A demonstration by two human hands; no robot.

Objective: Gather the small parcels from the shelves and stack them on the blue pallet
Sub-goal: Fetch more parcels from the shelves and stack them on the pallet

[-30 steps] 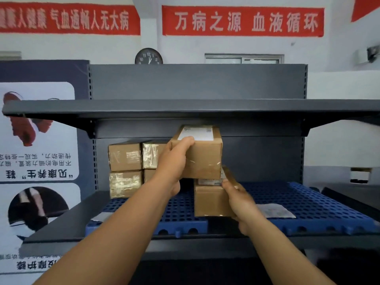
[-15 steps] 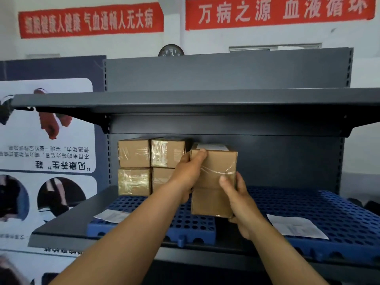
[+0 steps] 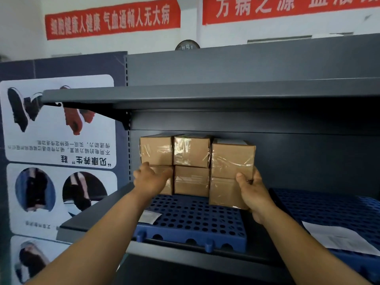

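Six small brown cardboard parcels wrapped in clear tape, stacked two high in three columns at the back left corner of the perforated blue plastic pallet [image 3: 191,221], itself sitting on the lower dark grey metal shelf [image 3: 92,210]. Right hand [image 3: 254,194] cupped around the right-hand column, thumb across the seam between its upper parcel [image 3: 232,157] and lower parcel [image 3: 224,192], the remaining fingers hidden behind the right face. Left hand [image 3: 151,178] laid loosely curled against the front of the bottom-left parcel [image 3: 167,187], touching but gripping nothing. Right-hand column standing forward of the middle column [image 3: 192,165] and the left column's upper parcel [image 3: 156,150], fronts not flush. Step in hand, by the look of it: squaring the placed column against its neighbours, not fetching. Next move likely to call for a gentle push backward and to the left until the faces line up, with the left hand bracing the stack against shifting, then release and a return for more. White paper slips lying loose: one near the pallet's front left edge [image 3: 149,216], another on the second blue pallet [image 3: 320,206] to the right.
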